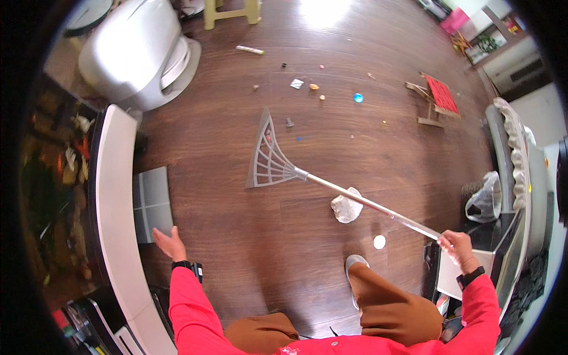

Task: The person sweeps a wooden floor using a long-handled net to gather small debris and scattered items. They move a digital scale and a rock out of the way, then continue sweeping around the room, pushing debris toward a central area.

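Observation:
My right hand [459, 249] grips the end of a metal pole [377, 207]. The pole belongs to a floor squeegee broom, whose grey fan-shaped plastic head [271, 162] rests on the wooden floor to the left. A small reddish object shows through the slots of the head. My left hand [171, 244] is held out empty, fingers apart, near a grey tiled panel [153, 204]. Beneath the pole sits a crumpled whitish wad [345, 209]. A white disc [379, 242] lies close to my shoe [356, 262].
Small litter dots the floor beyond the broom: a blue ball [358, 97], a white scrap [296, 83], a green-white tube [250, 49]. A folding stool [439, 95] with red webbing stands right. Left are a white ledge [116, 199] and a glossy white appliance [128, 53]. A plastic bag [484, 199] stands right.

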Action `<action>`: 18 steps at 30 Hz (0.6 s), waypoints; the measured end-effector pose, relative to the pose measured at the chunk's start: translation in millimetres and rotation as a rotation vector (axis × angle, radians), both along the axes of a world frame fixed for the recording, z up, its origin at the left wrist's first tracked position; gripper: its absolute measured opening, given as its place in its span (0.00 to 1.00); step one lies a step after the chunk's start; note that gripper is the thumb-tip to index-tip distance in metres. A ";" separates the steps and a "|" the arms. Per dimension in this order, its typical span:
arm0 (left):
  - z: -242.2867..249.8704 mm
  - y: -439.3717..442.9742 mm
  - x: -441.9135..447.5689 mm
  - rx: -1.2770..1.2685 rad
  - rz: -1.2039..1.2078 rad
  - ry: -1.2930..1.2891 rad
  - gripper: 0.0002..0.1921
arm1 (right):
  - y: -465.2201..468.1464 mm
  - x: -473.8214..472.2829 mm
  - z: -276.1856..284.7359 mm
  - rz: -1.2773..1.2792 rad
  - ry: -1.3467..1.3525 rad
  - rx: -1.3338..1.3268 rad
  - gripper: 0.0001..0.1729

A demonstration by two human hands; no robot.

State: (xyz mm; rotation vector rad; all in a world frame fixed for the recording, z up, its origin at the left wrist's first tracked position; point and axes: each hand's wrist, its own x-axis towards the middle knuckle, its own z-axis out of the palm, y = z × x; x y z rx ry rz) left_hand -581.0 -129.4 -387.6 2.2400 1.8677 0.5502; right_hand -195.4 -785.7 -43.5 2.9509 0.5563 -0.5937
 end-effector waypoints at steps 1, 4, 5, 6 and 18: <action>1.6 8.6 2.2 0.022 0.038 -0.013 0.40 | -12.2 -3.4 4.1 -0.021 -0.038 0.141 0.16; 7.6 8.8 25.6 0.043 0.106 0.028 0.39 | -37.9 -18.9 -4.7 -0.173 -0.004 0.167 0.14; 11.7 -0.5 36.6 0.072 0.094 0.070 0.38 | -44.2 -28.1 -12.4 -0.158 -0.015 0.201 0.13; 15.4 -11.9 52.2 0.128 -0.003 0.070 0.37 | -48.7 -39.4 -23.0 -0.193 -0.010 0.315 0.14; 100.1 -301.1 284.7 -0.312 -1.471 0.036 0.50 | -111.5 -141.9 -87.4 -0.901 -0.049 0.643 0.20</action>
